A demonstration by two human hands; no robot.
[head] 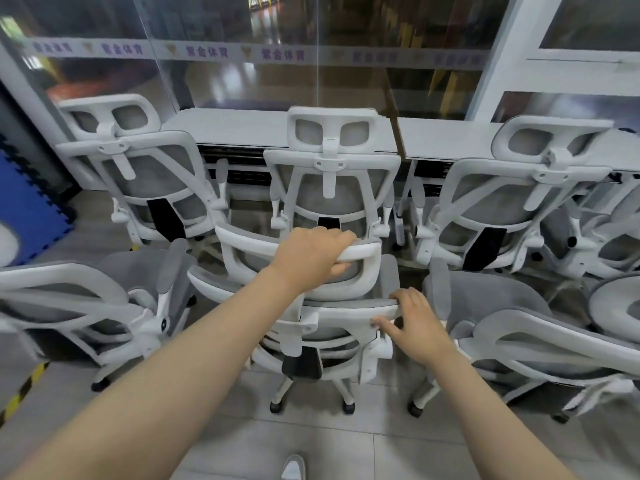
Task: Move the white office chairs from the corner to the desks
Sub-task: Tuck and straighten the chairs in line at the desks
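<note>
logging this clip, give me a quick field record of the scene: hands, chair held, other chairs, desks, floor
left hand: fingers curled over the headrest of the near centre chair
right hand: gripping that chair's upper back frame
back row chairs: three, left, middle, right, facing the desks
side chairs: one left, one right
backdrop: glass partition
floor: grey tiles, blue mat at left

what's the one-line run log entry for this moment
stage: gripping chair | left hand: grips headrest of near chair | right hand: holds backrest top edge | desks: beyond chair row
</note>
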